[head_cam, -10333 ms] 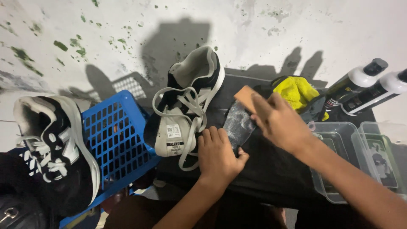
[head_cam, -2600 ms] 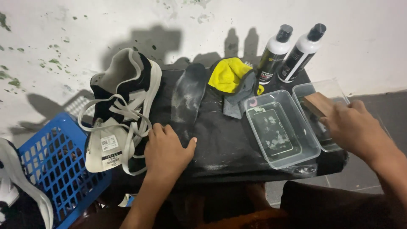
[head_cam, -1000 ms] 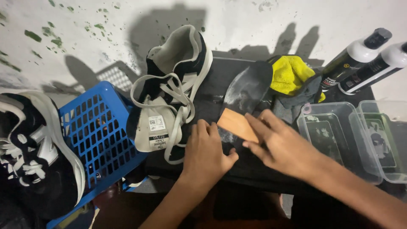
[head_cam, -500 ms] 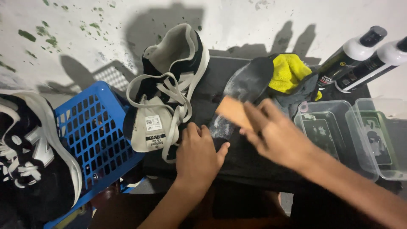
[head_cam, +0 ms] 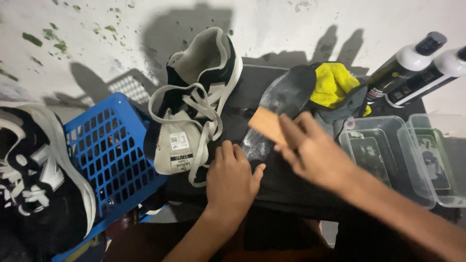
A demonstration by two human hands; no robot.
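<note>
Black and wet-looking, the insole point(head_cam: 281, 104) lies flat on the dark cloth point(head_cam: 291, 184) over the table, its heel end toward the person and its toe end running up to the yellow rag point(head_cam: 335, 82). The right hand point(head_cam: 315, 153) grips a tan wooden brush point(head_cam: 266, 125) and presses it onto the middle of the insole; the left hand point(head_cam: 232, 177) lies open, palm down, fingers spread, pinning the near end just beside the brush. From here the likeliest slip, I judge, is the insole skating on the cloth if the left hand eases off, since it looks slick with foam. A hard stroke could also carry the brush off the edge onto the left fingers point(head_cam: 228, 153), which sit close. The black and white shoe point(head_cam: 194, 116) stands just to the left, its loose laces point(head_cam: 204, 109) near the left hand, so a sweep could snag them. Two clear plastic tubs point(head_cam: 388, 155) sit right of the right arm, and a wide elbow could knock them or the two bottles point(head_cam: 412, 63) beyond. A blue basket point(head_cam: 104, 160) stands well to the left.
</note>
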